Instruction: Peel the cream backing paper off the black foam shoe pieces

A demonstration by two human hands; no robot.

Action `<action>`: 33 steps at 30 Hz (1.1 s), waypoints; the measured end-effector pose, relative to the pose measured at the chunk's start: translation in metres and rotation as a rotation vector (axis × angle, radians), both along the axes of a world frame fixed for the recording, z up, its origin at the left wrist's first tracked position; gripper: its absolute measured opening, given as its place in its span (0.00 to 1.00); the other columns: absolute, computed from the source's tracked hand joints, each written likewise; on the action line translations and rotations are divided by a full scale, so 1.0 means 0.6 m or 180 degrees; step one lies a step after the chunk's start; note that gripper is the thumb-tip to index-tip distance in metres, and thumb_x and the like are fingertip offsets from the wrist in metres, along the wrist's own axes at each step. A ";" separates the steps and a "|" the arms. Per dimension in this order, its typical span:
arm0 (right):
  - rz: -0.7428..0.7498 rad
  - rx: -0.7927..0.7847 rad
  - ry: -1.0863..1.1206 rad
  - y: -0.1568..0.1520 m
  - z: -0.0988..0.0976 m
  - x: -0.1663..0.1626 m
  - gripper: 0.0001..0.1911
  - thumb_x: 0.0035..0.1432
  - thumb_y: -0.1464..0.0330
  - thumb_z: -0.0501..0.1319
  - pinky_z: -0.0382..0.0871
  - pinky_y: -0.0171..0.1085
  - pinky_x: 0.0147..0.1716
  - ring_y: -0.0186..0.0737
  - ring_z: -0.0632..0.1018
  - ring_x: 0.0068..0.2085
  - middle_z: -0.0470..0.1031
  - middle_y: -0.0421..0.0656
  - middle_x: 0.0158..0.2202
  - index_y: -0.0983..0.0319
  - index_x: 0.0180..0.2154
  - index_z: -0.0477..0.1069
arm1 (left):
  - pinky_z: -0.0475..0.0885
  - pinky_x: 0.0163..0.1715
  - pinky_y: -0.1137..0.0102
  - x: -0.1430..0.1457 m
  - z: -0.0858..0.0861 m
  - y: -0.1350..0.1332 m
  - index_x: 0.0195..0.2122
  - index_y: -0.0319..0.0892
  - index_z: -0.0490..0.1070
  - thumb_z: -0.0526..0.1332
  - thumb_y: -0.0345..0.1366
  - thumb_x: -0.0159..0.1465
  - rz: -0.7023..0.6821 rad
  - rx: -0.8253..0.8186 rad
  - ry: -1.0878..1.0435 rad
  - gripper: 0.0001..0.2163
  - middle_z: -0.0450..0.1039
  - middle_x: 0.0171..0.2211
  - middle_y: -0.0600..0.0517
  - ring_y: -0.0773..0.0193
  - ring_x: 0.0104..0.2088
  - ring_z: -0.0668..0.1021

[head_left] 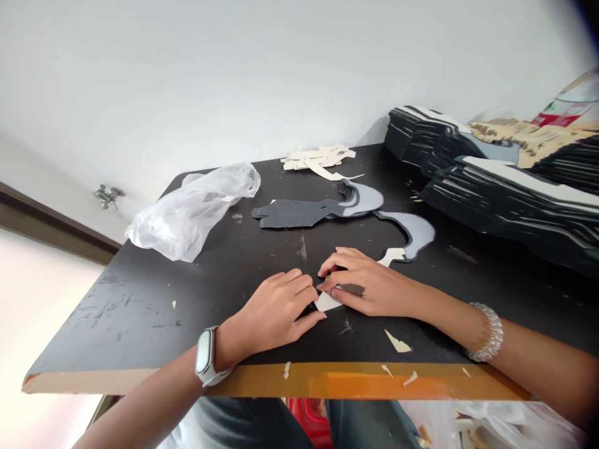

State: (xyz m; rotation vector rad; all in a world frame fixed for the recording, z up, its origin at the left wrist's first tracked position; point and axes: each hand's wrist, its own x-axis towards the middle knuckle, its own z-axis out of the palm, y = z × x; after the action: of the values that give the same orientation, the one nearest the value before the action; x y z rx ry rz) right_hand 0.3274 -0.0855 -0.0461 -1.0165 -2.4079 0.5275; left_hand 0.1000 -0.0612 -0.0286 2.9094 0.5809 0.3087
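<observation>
A curved, flat black piece (418, 234) with a grey end and a white strip lies on the black table. My right hand (374, 284) rests over its white part, fingers bent and fingertips pressing on it. At the near end, my left hand (281, 308) has its fingers curled together against the edge of the white strip (326, 302). My right palm hides the middle of the piece, and what the left fingertips grip is partly covered. Beyond my hands lies a small stack of similar black pieces (299, 213) with grey ends.
A crumpled clear plastic bag (196, 209) is on the left of the table (116, 324). White paper strips (321, 159) are heaped at the back. Tall stacks of black pieces (505, 202) stand on the right, near a bottle (568, 106). Scraps lie along the taped front edge (355, 383).
</observation>
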 end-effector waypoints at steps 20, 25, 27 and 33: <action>0.0041 -0.0684 0.0872 -0.003 0.014 0.010 0.03 0.62 0.69 0.57 0.48 0.53 0.61 0.36 0.73 0.41 0.72 0.40 0.38 0.58 0.34 0.63 | 0.65 0.34 0.71 0.000 0.000 0.005 0.39 0.41 0.66 0.60 0.37 0.63 0.0203 -0.0721 -0.0147 0.07 0.69 0.34 0.53 0.64 0.36 0.70; -0.0373 -0.1103 0.2173 -0.008 0.022 0.022 0.04 0.62 0.66 0.57 0.69 0.43 0.46 0.34 0.75 0.35 0.70 0.39 0.33 0.58 0.35 0.62 | 0.65 0.34 0.70 0.000 -0.001 0.009 0.40 0.41 0.67 0.60 0.38 0.63 0.0193 -0.0779 -0.0105 0.07 0.68 0.33 0.53 0.64 0.36 0.70; -0.0560 -0.1372 0.2678 -0.008 0.027 0.029 0.05 0.62 0.65 0.59 0.70 0.34 0.27 0.32 0.75 0.29 0.70 0.39 0.34 0.58 0.35 0.63 | 0.65 0.35 0.71 0.000 0.000 0.009 0.39 0.41 0.67 0.60 0.37 0.63 0.0188 -0.0817 -0.0082 0.07 0.68 0.33 0.54 0.64 0.36 0.70; -0.0873 -0.1220 0.3607 -0.004 0.071 0.049 0.10 0.52 0.62 0.67 0.57 0.31 0.13 0.28 0.66 0.19 0.68 0.37 0.29 0.58 0.30 0.67 | 0.65 0.34 0.71 -0.001 0.005 0.009 0.38 0.41 0.69 0.59 0.36 0.64 0.0075 -0.0753 -0.0079 0.05 0.69 0.32 0.53 0.64 0.36 0.70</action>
State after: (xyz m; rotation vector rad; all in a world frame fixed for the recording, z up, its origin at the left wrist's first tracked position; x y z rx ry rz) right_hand 0.3565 -0.0877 -0.0036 -0.8192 -1.1744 1.1090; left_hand 0.0996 -0.0559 -0.0257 2.6701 0.6037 0.2591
